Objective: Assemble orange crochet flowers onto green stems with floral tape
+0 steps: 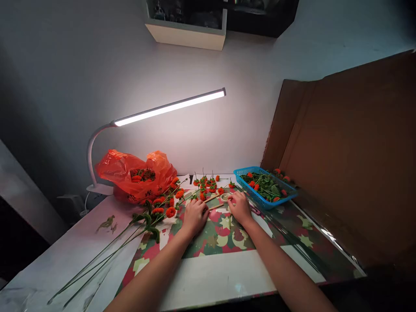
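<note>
My left hand (196,214) rests low over the patterned mat with its fingers curled together. A thin tan stick (216,207) reaches right from its fingertips; whether it is gripped or only touched is unclear. My right hand (239,206) is closed at the fingertips, beside a pale roll of tape (225,197). What it pinches, if anything, is too small to make out. A second tan stick (212,198) lies behind the hands. Small orange flowers (212,187) with green stems stand or lie just beyond. A narrow green piece (230,222) is below my right fingers.
An orange plastic bag (121,171) holding orange flowers sits at back left, with long-stemmed flowers (139,219) before it. A blue basket (261,201) of green pieces and flowers stands right, near green stems (292,242) and a cardboard sheet (344,156). A lit lamp (172,106) arches above.
</note>
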The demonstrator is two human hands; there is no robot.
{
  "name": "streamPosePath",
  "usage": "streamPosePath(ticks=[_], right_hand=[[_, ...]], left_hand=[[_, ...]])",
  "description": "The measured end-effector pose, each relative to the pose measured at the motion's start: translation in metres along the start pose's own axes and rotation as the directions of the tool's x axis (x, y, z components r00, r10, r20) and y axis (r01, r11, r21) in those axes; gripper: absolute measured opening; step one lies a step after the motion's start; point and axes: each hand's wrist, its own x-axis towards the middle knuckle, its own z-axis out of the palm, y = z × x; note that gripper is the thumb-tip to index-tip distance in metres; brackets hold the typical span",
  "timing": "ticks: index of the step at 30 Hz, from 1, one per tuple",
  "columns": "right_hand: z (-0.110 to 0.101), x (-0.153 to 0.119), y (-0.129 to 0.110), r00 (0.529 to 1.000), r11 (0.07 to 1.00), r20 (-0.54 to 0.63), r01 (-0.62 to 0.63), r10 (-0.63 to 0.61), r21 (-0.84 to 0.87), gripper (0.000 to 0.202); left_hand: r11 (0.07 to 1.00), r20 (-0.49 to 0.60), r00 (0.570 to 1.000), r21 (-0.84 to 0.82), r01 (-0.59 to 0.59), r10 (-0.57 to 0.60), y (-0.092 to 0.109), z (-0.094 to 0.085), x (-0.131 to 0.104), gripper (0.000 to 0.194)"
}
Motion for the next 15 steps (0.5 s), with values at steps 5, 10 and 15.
streamPosePath(ticks=[5, 10, 15], right_hand=[[-0.021, -0.001, 0.002, 0.962, 0.996, -0.271, 0.057, -0.038, 0.064, 0.013], [-0.03, 0.0, 0.013, 0.92, 0.985, -0.384, -0.012, 0.077, 0.17, 0.018], [-0.034, 0.0, 0.02, 0.957, 0.975, -0.247, -0.102, 0.15, 0.196, 0.019]], left_hand=[[0.983, -0.15, 0.988, -0.185, 0.004, -0.032, -0.002, -0.003, -0.003, 0.021], [0.931, -0.273, 0.953, -0.364, 0.02, -0.127, -0.008, -0.006, -0.005, 0.029], [0.98, -0.163, 0.983, -0.191, 0.058, -0.09, -0.007, -0.007, -0.005, 0.019]])
